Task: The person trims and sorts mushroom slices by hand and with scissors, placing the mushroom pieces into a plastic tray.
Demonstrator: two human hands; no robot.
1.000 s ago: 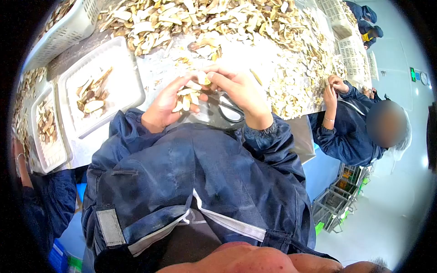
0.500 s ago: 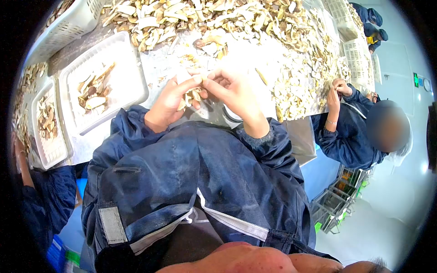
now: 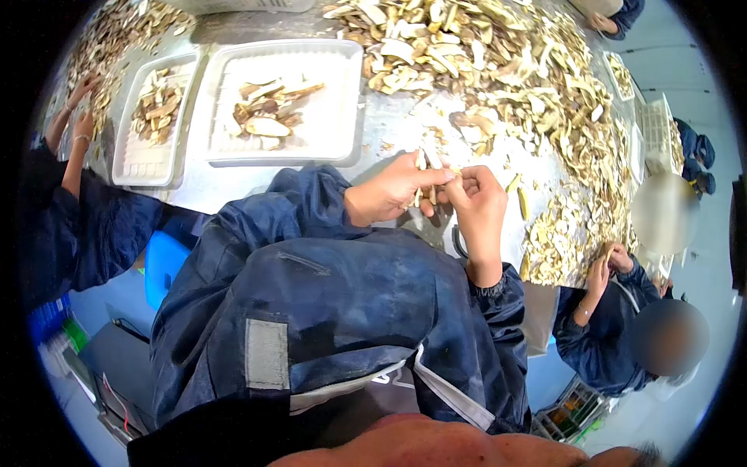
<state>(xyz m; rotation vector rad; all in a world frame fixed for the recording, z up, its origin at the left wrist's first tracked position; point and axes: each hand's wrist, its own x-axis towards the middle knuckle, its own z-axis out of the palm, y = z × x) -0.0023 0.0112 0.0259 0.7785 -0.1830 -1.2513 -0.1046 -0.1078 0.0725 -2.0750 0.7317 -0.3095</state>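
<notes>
Handful of mushroom slices [image 3: 422, 162] in the curled left hand [image 3: 389, 189], right hand [image 3: 481, 204] pinched in beside it, seemingly on a piece. Looks like one-at-a-time handling, so I'd say moving calls for a snug left hold. Table edge's right by the wrists; tabletop [image 3: 380, 124] shows between tray [image 3: 355, 97] and heap [image 3: 537, 86], some room there.

Mushroom slices [image 3: 422, 162] were located in the left hand [image 3: 389, 188]; the right hand [image 3: 482, 206] was immediately to the right. On the table [image 3: 375, 148], the large tray [image 3: 331, 117] lay left of both hands. The small tray [image 3: 144, 167] lay farther left. The mushroom heap [image 3: 576, 132] extended across the far and right areas.
</notes>
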